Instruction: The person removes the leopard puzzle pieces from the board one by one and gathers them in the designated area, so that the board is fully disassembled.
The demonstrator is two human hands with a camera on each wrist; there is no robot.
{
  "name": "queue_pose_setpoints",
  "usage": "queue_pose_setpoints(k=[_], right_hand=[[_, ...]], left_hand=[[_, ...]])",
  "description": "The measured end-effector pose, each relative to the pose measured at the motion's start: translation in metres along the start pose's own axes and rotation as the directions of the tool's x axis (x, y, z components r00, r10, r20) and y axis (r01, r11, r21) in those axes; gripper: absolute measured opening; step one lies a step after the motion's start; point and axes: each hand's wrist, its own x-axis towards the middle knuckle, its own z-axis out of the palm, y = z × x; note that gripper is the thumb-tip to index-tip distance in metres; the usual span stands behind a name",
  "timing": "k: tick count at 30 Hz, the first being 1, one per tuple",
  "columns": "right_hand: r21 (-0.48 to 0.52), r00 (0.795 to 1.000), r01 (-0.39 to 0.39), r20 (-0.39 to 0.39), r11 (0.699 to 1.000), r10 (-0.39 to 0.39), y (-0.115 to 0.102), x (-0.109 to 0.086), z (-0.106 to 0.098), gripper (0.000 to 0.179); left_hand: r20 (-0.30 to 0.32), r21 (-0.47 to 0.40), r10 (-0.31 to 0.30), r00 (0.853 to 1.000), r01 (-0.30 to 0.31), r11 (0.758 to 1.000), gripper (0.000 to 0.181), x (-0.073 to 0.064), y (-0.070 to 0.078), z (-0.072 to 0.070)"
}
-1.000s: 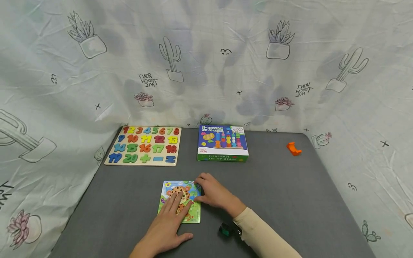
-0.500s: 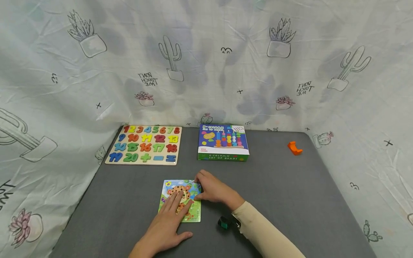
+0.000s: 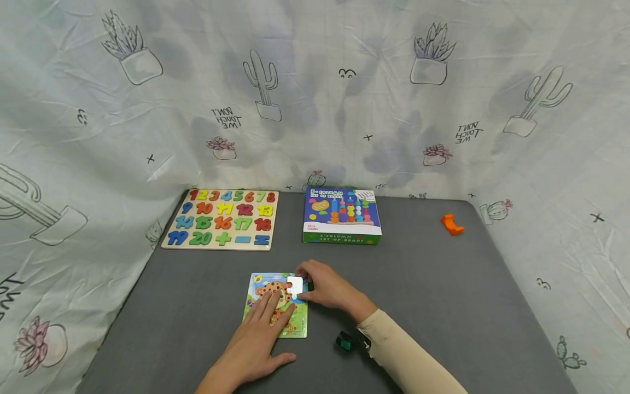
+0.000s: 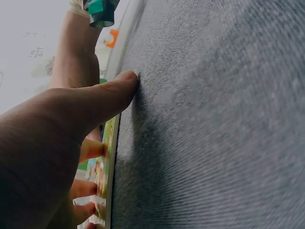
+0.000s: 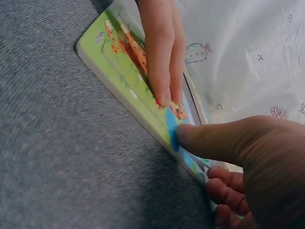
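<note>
A small jigsaw puzzle (image 3: pixel 301 328) with a spotted cartoon animal on a green and blue ground lies on the grey table. My left hand (image 3: pixel 253 342) rests on it, fingers spread straight across the picture; its thumb (image 4: pixel 116 90) lies out on the cloth. At the puzzle's upper right corner, my right hand (image 3: pixel 332 290) pinches a puzzle piece (image 3: pixel 295 287), which looks bright white in the head view. The right wrist view shows the right thumb (image 5: pixel 200 138) pressed on a blue part of the piece, other fingers curled at the far edge.
Behind the puzzle stand a wooden number board (image 3: pixel 221 219) on the left and a bead-set box (image 3: pixel 342 216) in the middle. An orange curved piece (image 3: pixel 451 224) lies at the far right. Patterned cloth (image 3: pixel 315 98) hangs around the table's back and sides.
The puzzle's upper right piece has turned from coloured to bright white under my right fingers, as if tilted. My left hand has stayed in place.
</note>
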Motion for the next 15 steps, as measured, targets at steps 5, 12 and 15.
queue_pose_setpoints(k=[5, 12, 15], right_hand=[[-0.010, 0.999, 0.043, -0.019, 0.999, -0.044, 0.0009, -0.0018, 0.0010, 0.042], [-0.021, 0.995, 0.079, -0.056, 0.997, -0.080, 0.0025, -0.0048, 0.0026, 0.039], [-0.019, 0.991, 0.092, -0.091, 0.996, -0.094, 0.0054, -0.0065, 0.0037, 0.040]], left_hand=[[-0.007, -0.004, -0.003, 1.000, 0.003, 1.000, 0.097, -0.0010, -0.0008, 0.0020], [-0.041, 0.010, 0.020, 0.999, -0.019, 1.000, 0.094, -0.0024, -0.0007, 0.0023], [-0.049, 0.020, 0.015, 0.999, -0.014, 1.000, 0.089, -0.0022, 0.0003, 0.0025]])
